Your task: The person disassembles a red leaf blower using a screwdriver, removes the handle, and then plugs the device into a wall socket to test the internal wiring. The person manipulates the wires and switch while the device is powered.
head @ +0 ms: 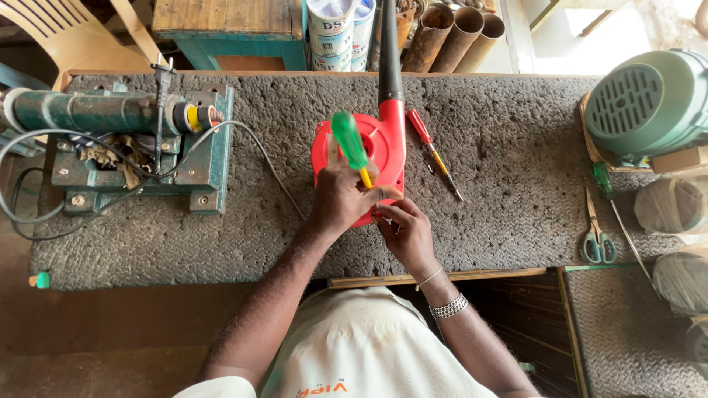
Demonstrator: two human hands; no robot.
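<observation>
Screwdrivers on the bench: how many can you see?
3: green-handled screwdriver in the left hand; red-handled screwdriver beside the red blower; green-handled one near the scissors. Others may be hidden.

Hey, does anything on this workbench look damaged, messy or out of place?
Mostly the green machine at the bench's left end: chipped, worn paint, and its black cable lies in loose tangled loops over the edge. The red blower under the hands looks intact.

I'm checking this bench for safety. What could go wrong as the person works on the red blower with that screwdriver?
The left hand drives the green-handled screwdriver close to the right hand; a slip could jab its fingers. The red blower lies unclamped, so it might shift. The red screwdriver beside it could roll.
</observation>
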